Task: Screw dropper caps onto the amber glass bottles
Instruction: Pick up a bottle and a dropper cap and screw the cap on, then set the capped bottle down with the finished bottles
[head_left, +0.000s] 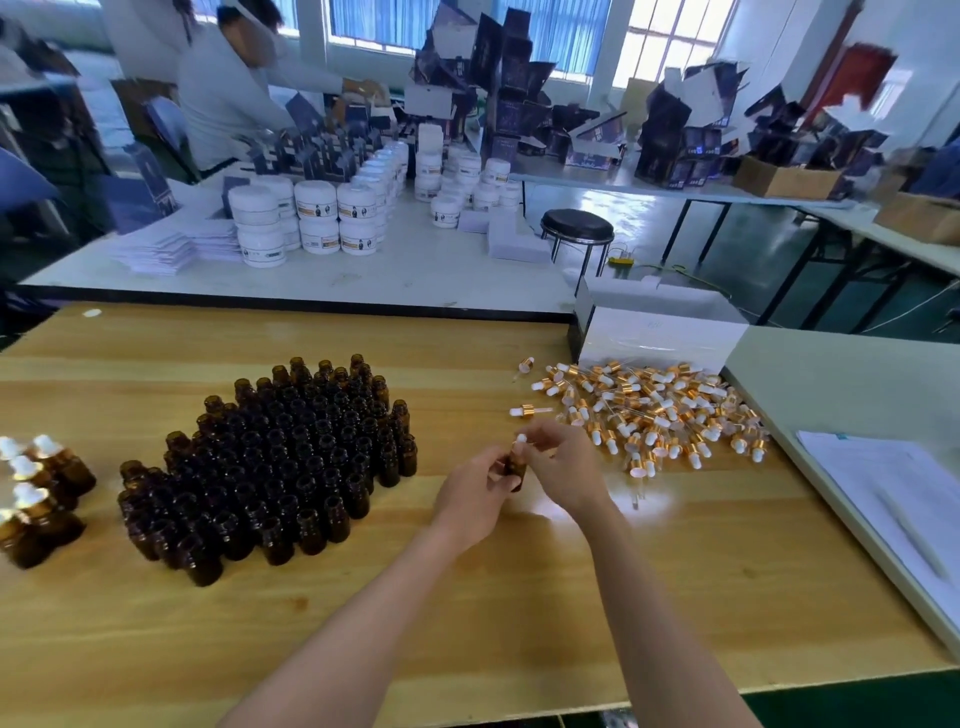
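Note:
My left hand (475, 496) grips a small amber glass bottle (516, 467) just above the wooden table (519, 597). My right hand (558, 465) pinches the white-bulbed dropper cap (519, 442) sitting on the bottle's neck. A dense cluster of open amber bottles (275, 462) stands to the left. Several capped bottles (36, 493) stand at the far left edge. A heap of gold-collared dropper caps (654, 415) lies to the right of my hands.
A white box (660, 338) stands behind the cap heap. Papers (893, 499) lie on the white table at the right. Behind, a white table holds white jars (311, 218) and dark cartons; a person works there. A black stool (576, 228) stands in the gap.

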